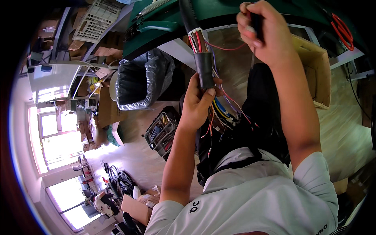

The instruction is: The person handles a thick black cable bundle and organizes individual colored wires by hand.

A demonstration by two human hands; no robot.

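Observation:
My left hand [200, 102] is wrapped round a wide black sleeve [203, 66] on a thick black cable [188, 16]. Above the sleeve, red, white and brown cores show where the cable jacket ends. Below my fingers, loose coloured wires [223, 109], among them yellow, blue and red ones, fan out over my lap. Raised at the right by the bench edge, my right hand [260, 35] is closed on a dark-handled tool [256, 24] with a bit of red and a thin shaft pointing down. One thin red wire [229, 48] runs from the cable toward that hand.
Across the top is a green-topped bench [223, 11] with green-handled pliers [158, 26] and red cable [343, 33]. Below it stand a lined bin [156, 78] and a wooden box [323, 74]. A tool crate [162, 131] sits on the floor; another person [105, 203] is far left.

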